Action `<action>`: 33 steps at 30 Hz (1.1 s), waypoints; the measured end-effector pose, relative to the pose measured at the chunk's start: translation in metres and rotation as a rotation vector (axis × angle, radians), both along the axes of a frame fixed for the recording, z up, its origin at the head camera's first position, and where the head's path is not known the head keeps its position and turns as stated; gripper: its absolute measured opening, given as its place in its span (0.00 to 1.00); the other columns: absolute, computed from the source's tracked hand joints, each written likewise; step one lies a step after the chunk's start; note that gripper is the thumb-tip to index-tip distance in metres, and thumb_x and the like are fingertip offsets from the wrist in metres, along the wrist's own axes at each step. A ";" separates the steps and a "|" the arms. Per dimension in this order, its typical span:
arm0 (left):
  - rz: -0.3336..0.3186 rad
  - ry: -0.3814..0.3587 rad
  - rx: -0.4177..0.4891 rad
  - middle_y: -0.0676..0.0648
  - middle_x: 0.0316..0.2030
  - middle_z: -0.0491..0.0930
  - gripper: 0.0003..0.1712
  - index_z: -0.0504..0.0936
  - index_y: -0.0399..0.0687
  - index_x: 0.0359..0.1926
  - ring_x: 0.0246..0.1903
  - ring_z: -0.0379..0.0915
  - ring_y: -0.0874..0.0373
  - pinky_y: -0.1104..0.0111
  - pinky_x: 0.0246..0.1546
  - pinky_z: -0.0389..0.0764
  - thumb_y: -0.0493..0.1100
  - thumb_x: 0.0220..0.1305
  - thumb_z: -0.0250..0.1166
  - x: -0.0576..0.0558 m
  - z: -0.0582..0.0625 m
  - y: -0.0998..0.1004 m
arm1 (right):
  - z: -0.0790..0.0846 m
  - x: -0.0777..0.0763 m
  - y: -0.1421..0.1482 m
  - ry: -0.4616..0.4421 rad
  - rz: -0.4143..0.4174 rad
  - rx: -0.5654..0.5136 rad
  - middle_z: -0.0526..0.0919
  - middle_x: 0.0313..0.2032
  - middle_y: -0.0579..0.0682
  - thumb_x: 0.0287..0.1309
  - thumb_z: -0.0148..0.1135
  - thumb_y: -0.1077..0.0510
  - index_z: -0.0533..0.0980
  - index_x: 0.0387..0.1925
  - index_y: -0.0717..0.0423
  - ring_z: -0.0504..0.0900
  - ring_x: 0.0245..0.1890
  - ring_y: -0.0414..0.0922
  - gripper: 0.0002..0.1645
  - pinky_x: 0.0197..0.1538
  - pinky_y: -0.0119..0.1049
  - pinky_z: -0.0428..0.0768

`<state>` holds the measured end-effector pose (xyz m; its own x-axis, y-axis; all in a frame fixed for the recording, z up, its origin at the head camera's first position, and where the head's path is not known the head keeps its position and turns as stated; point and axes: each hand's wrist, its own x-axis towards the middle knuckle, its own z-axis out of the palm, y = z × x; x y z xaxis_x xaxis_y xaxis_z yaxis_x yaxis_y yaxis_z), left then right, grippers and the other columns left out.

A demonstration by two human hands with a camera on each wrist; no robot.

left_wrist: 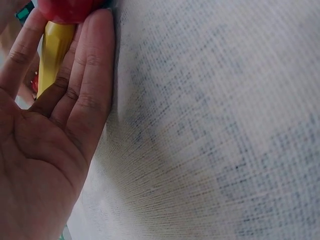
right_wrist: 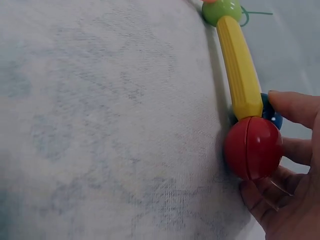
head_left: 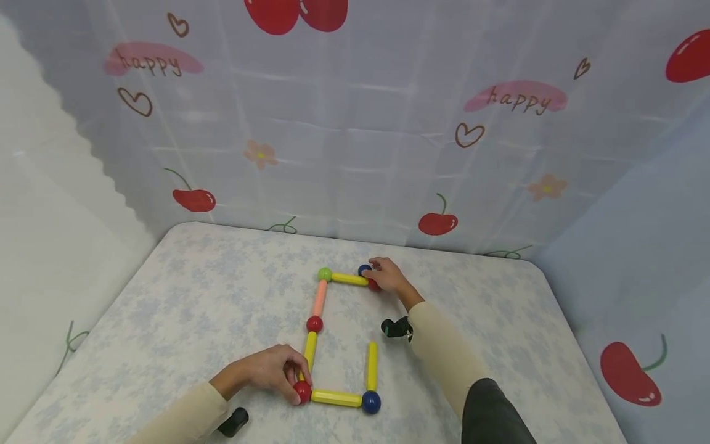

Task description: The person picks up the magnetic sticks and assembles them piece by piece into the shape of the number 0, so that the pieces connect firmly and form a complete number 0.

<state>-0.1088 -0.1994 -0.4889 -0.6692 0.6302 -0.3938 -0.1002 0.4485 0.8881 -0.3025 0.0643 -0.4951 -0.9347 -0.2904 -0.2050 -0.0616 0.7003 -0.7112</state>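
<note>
Magnetic rods and balls form an unfinished outline on the table. My left hand (head_left: 275, 370) pinches the red ball (head_left: 302, 392) at the near left corner, also in the left wrist view as a red ball (left_wrist: 70, 9) at the fingertips. A yellow rod (head_left: 336, 398) runs from it to a blue ball (head_left: 371, 402). My right hand (head_left: 391, 277) is at the far right corner, its fingers around a red ball (right_wrist: 254, 148). One fingertip touches a blue ball (right_wrist: 270, 112) behind it. That red ball joins a yellow rod (right_wrist: 240, 65) leading to a green ball (right_wrist: 221, 11).
On the left side stand a pink rod (head_left: 319, 298), a red ball (head_left: 314, 324) and a yellow rod (head_left: 310, 348). Another yellow rod (head_left: 372, 366) points away from the near blue ball. Beyond the table (head_left: 238, 277) hangs a printed curtain (head_left: 344, 166).
</note>
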 end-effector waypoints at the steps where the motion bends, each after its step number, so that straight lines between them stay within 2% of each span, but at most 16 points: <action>1: -0.004 0.001 -0.001 0.51 0.28 0.80 0.11 0.86 0.47 0.35 0.25 0.71 0.62 0.75 0.27 0.73 0.34 0.49 0.75 0.000 0.000 0.001 | -0.001 -0.001 0.000 -0.002 0.012 0.006 0.72 0.60 0.61 0.67 0.57 0.51 0.69 0.64 0.63 0.70 0.60 0.55 0.29 0.61 0.49 0.69; 7: -0.008 0.002 -0.003 0.51 0.28 0.80 0.11 0.86 0.47 0.35 0.24 0.71 0.62 0.75 0.26 0.72 0.33 0.49 0.75 0.001 -0.001 0.004 | -0.004 -0.003 0.000 0.004 0.047 0.021 0.75 0.55 0.60 0.67 0.57 0.53 0.73 0.59 0.64 0.74 0.54 0.54 0.25 0.57 0.48 0.72; 11: -0.013 0.011 -0.004 0.50 0.28 0.80 0.11 0.86 0.47 0.34 0.24 0.71 0.61 0.75 0.26 0.72 0.32 0.48 0.75 0.002 0.000 0.005 | -0.003 0.001 0.001 0.019 -0.010 -0.001 0.76 0.52 0.58 0.66 0.58 0.51 0.72 0.57 0.61 0.74 0.51 0.53 0.24 0.55 0.47 0.73; 16: -0.012 0.019 -0.023 0.51 0.27 0.80 0.12 0.85 0.49 0.34 0.24 0.71 0.62 0.75 0.26 0.72 0.33 0.48 0.75 0.002 0.001 0.003 | 0.002 0.009 0.002 0.120 -0.065 -0.110 0.79 0.52 0.58 0.64 0.62 0.51 0.70 0.53 0.58 0.76 0.53 0.53 0.22 0.54 0.46 0.75; 19: -0.007 0.017 -0.032 0.51 0.27 0.79 0.12 0.85 0.49 0.34 0.25 0.71 0.62 0.74 0.27 0.72 0.34 0.48 0.75 0.001 0.001 0.001 | 0.007 0.017 0.004 0.183 -0.052 -0.183 0.80 0.49 0.57 0.60 0.66 0.54 0.70 0.51 0.57 0.78 0.46 0.51 0.22 0.46 0.43 0.78; 24: 0.002 0.011 -0.032 0.50 0.27 0.79 0.11 0.85 0.48 0.34 0.26 0.71 0.60 0.74 0.27 0.72 0.34 0.48 0.75 0.001 0.003 0.000 | 0.012 0.034 0.011 0.249 0.013 -0.208 0.80 0.46 0.54 0.55 0.70 0.56 0.75 0.51 0.54 0.77 0.33 0.45 0.22 0.33 0.34 0.77; 28: 0.005 0.012 -0.029 0.50 0.27 0.78 0.11 0.85 0.48 0.34 0.26 0.71 0.59 0.74 0.27 0.71 0.33 0.48 0.75 0.001 0.004 0.001 | 0.013 0.050 0.016 0.217 0.030 -0.203 0.80 0.44 0.51 0.53 0.72 0.56 0.78 0.49 0.53 0.76 0.30 0.43 0.21 0.31 0.33 0.74; 33: 0.000 0.014 -0.027 0.50 0.27 0.78 0.12 0.85 0.48 0.34 0.26 0.70 0.60 0.74 0.27 0.71 0.33 0.48 0.75 0.000 0.002 0.002 | 0.010 0.071 0.024 0.079 0.040 -0.231 0.79 0.45 0.51 0.54 0.70 0.61 0.78 0.48 0.54 0.76 0.29 0.43 0.19 0.29 0.34 0.75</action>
